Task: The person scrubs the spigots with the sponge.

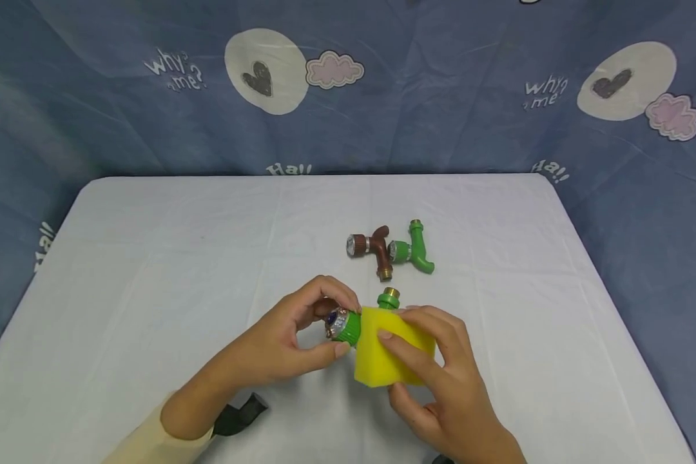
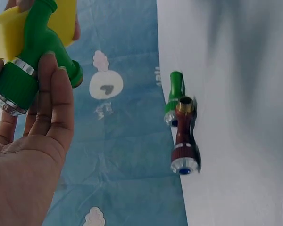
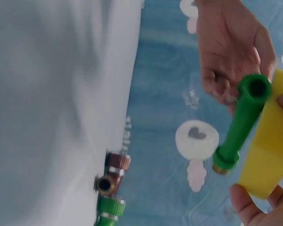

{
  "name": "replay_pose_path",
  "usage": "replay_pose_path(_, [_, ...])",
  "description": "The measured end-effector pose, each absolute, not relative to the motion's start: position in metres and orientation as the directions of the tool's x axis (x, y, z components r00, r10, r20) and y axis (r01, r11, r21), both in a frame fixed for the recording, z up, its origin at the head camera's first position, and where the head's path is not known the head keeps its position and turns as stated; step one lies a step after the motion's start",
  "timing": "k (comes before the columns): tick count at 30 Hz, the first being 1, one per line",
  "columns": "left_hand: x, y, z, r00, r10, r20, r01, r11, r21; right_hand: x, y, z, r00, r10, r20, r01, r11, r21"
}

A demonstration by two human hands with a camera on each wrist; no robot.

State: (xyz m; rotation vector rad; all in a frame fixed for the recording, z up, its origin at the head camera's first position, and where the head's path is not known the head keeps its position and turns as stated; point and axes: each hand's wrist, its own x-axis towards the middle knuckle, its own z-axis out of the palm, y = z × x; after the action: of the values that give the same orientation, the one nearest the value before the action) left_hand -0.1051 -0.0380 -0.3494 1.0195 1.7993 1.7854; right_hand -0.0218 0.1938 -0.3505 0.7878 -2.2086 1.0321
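Observation:
My left hand (image 1: 284, 338) grips a green tap (image 2: 47, 47) by its ribbed knob, which has a silver, jewelled-looking end cap. In the head view the tap's brass threaded end (image 1: 391, 292) points away from me, above the sponge. My right hand (image 1: 441, 367) holds a yellow sponge (image 1: 377, 351) between thumb and fingers, against the tap's body. The sponge hides most of the tap in the head view. From the right wrist view, the tap's open spout (image 3: 257, 87) and green pipe show beside the sponge.
Beyond the hands, a brown tap (image 1: 377, 248) and a second green tap (image 1: 419, 248) lie close together on the white-covered table (image 1: 168, 270). A black strap (image 1: 240, 415) is by my left forearm. Behind the table hangs a blue printed cloth (image 1: 417, 122).

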Motion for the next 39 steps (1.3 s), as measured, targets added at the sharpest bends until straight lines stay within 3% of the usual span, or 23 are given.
replay_pose_path(19, [-0.099,-0.031,-0.327,-0.732,0.651,0.201,0.287,0.028,0.957,-0.022,0.199,-0.359,-0.689,-0.287,0.665,-0.667,0.609,-0.428])
replay_pose_path(30, [-0.103,-0.040,-0.339,-0.758,0.618,0.207,0.210,-0.069,0.975,-0.025,0.216,-0.370,-0.718,-0.233,0.656,-0.573,0.733,-0.367])
replay_pose_path(34, [-0.105,-0.042,-0.347,-0.775,0.614,0.148,0.122,-0.084,0.989,-0.025,0.213,-0.364,-0.666,-0.218,0.713,-0.611,0.708,-0.355])
replay_pose_path(39, [-0.106,-0.040,-0.350,-0.771,0.628,0.103,0.045,-0.108,0.993,-0.028,0.203,-0.356,-0.511,-0.255,0.821,-0.715,0.657,-0.240])
